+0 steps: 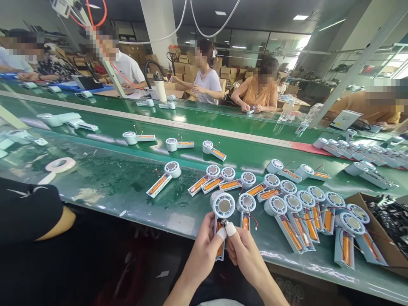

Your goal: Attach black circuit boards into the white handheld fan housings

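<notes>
A light blue handheld fan body (224, 205) with a round head and an orange battery in its open handle is upright between my hands, at the bench's front edge. My left hand (205, 245) grips the handle from the left side. My right hand (244, 250) closes around its right side. Both thumbs, with white coverings on their tips, meet over a small dark part (225, 222) just below the round head. Another fan body (247, 203) lies right behind my right hand, its red wire curling beside it.
Many similar fan bodies (276, 205) lie on the green bench (127, 187) ahead and right. A cardboard box (360, 199) of black parts is at the right. A tape roll (65, 165) lies left. A person's arm (60, 221) is at left; several people sit across the belt.
</notes>
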`<state>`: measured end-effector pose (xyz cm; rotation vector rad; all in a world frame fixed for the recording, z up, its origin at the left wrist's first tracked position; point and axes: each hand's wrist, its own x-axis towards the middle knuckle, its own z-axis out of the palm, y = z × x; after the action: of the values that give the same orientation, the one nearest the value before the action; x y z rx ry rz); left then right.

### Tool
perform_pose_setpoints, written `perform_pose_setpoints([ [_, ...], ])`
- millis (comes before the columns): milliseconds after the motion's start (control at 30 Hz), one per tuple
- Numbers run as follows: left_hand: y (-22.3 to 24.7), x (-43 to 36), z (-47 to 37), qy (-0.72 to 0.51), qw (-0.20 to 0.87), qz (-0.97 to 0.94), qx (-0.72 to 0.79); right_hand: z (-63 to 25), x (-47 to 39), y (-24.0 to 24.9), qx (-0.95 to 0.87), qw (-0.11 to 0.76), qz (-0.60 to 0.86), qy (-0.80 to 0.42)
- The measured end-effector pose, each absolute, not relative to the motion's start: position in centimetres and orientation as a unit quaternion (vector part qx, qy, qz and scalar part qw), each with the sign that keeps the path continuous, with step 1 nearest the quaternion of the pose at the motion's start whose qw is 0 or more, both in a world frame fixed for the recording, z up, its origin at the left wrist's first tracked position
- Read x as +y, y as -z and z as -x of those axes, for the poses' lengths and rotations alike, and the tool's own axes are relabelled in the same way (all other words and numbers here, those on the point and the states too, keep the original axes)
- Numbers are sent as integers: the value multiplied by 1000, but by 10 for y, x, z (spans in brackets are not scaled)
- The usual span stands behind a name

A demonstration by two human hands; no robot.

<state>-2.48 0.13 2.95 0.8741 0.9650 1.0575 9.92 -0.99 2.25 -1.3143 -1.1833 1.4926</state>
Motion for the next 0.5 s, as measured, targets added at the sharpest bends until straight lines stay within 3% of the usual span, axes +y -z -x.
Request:
perform_pose_setpoints([
  [233, -35, 5, 23, -466, 563, -455, 509, -101, -22, -31, -493, 438, 530, -533],
  [500, -41, 9, 24, -454, 568, -429, 536, -101, -41, -24, -510, 496, 563, -421],
])
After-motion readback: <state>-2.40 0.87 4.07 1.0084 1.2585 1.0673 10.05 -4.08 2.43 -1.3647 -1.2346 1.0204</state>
